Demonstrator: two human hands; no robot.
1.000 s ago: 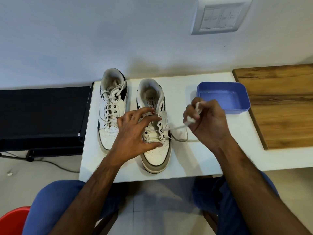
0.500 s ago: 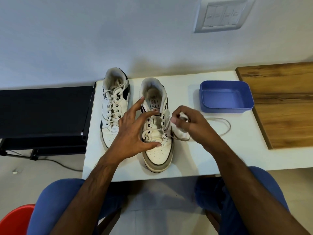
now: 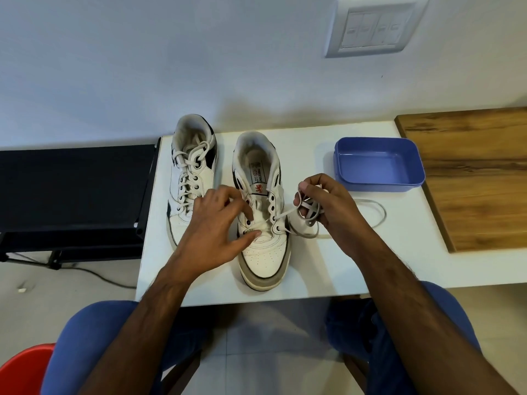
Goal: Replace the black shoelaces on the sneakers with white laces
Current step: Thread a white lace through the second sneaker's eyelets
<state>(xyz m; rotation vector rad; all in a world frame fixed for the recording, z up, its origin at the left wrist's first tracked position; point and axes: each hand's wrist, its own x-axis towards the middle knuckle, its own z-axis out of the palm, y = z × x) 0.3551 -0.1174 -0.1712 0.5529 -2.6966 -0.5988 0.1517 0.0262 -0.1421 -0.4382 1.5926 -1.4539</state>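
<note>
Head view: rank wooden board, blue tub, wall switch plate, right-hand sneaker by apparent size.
1. wooden board, though cut off by the frame edge
2. right-hand sneaker
3. blue tub and wall switch plate: look alike, and distances from the camera differ, so unranked

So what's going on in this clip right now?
A person is lacing the right-hand sneaker with a white lace. The left hand rests on its eyelet area, fingers at the lowest rows, while the right hand holds the bunched lace beside it. Only the bottom eyelets are threaded. The other sneaker is already laced white. A blue tray sits nearby.
</note>
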